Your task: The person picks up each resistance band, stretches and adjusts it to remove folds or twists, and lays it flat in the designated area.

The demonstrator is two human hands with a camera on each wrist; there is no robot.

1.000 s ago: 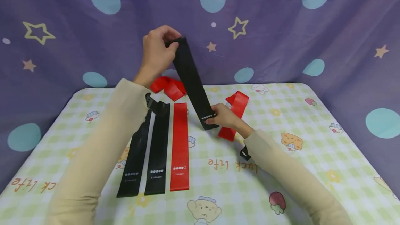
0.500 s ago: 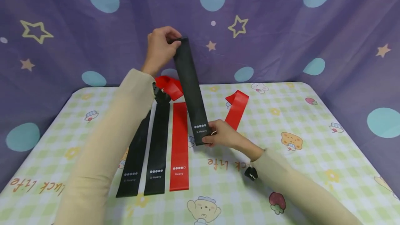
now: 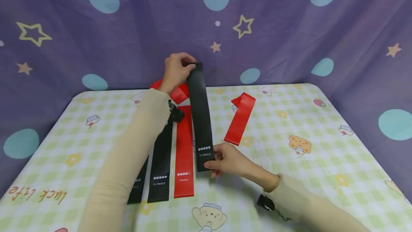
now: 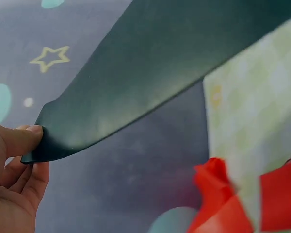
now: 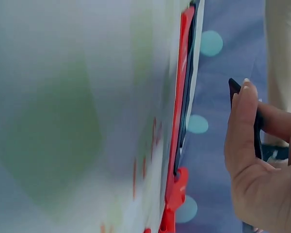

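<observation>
A black resistance band (image 3: 201, 117) marked X-Heavy is stretched flat between both hands, its far end raised above its near end. My left hand (image 3: 178, 70) pinches the upper end between thumb and fingers; in the left wrist view the thumb presses on the band's corner. At the lower end my right hand (image 3: 230, 160) pinches the right edge, thumb on the printed face. Just left of it a red band (image 3: 184, 153) marked Heavy lies flat. Beside that lie a black X-Heavy band (image 3: 160, 164) and another black band (image 3: 136, 189), partly hidden by the left sleeve.
A folded red band (image 3: 240, 119) lies right of centre on the checked tablecloth (image 3: 322, 174). Another crumpled red band (image 3: 180, 93) sits at the back, partly behind the left hand. A purple patterned curtain (image 3: 276, 28) hangs behind the table's far edge.
Both hands have brought the black band down and toward the near side, beside the flat red one. It hung more slanted before and now runs nearly parallel to the row.
</observation>
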